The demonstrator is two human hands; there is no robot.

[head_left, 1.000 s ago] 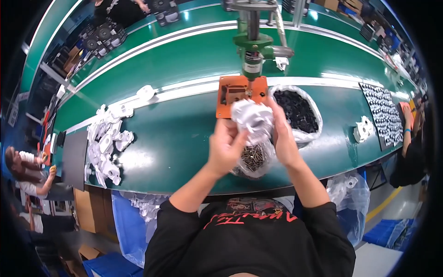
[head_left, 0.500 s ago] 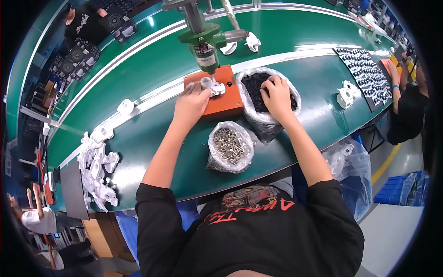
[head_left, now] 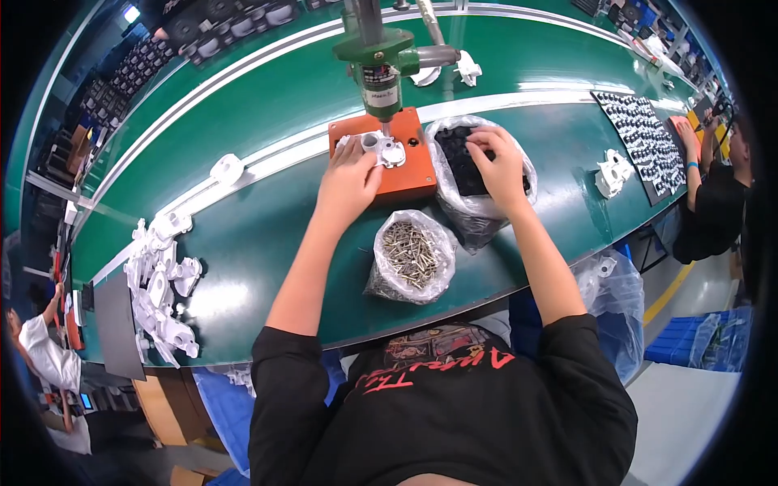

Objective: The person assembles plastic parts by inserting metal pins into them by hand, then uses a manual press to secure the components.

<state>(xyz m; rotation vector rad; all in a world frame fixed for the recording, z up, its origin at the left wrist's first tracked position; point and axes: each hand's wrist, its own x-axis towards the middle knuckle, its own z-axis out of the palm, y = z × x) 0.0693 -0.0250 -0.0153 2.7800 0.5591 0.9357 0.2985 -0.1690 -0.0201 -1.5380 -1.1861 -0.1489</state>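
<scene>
My left hand [head_left: 348,182] grips a white plastic part [head_left: 392,152] from its left side, its fingers partly hidden behind the part. The part rests on an orange block fixture [head_left: 416,172], just below the tip of a green-bodied vertical machine head [head_left: 381,81]. At the right, my right hand [head_left: 501,168] is over an open clear bag [head_left: 472,227] of small black pieces [head_left: 462,166]. Its thumb and fingers are drawn together near the pieces; whatever they pinch is too small to name.
A bag of screws [head_left: 446,243] stands nearer me on the green table [head_left: 259,275]. White parts [head_left: 162,283] are heaped at left. A white part [head_left: 613,173] lies at right beside a tray of black pieces [head_left: 640,138]. Another person [head_left: 717,194] works at far right.
My right hand's fingers have drawn together and lifted slightly over the black pieces. The left hand still holds the white part on the block. The whole view has shifted slightly.
</scene>
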